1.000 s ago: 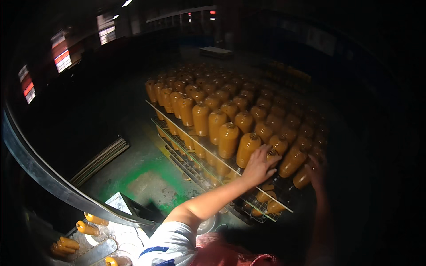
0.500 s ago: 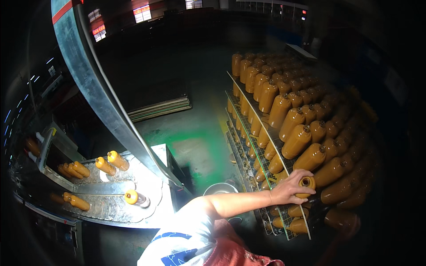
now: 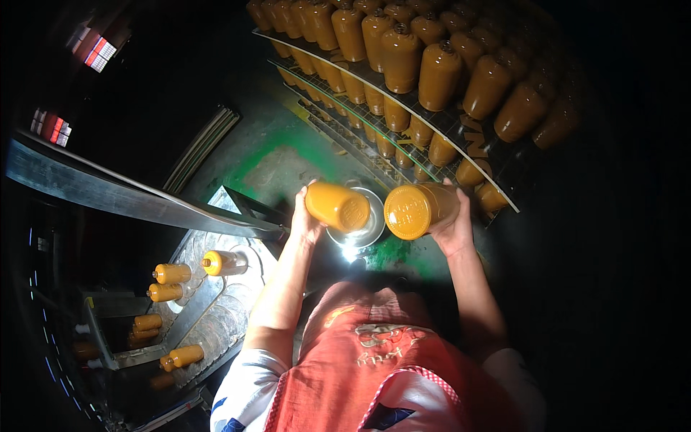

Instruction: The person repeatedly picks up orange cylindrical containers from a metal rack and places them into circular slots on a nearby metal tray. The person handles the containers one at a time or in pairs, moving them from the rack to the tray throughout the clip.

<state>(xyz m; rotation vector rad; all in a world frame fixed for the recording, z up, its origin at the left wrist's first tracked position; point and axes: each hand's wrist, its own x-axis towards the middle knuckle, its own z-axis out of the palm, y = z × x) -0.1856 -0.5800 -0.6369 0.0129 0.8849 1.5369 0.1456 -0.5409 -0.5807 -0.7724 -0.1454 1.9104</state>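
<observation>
My left hand (image 3: 305, 222) is wrapped round the side of a glossy amber-yellow bottle (image 3: 337, 207), tilted so its base faces me. Level with it, my right hand (image 3: 457, 229) grips a second amber bottle (image 3: 412, 211), also base toward me, with raised marks on the bottom. A narrow gap separates the two bottles, and their necks are hidden. Below them, a round metal basin (image 3: 376, 230) shows partly behind the bottles.
Beyond my hands stands a tiered mesh rack (image 3: 461, 129) packed with amber bottles. At left, several bottles, one partly clear (image 3: 224, 263), stand on a metal conveyor (image 3: 248, 291). A curved metal beam (image 3: 144, 201) crosses above it. Flat boards (image 3: 201, 147) lie stacked on the floor.
The view has turned right. My left hand, earlier stretched across to a bottle at the rack's edge, is drawn back holding a bottle. My right hand now shows clearly with another bottle.
</observation>
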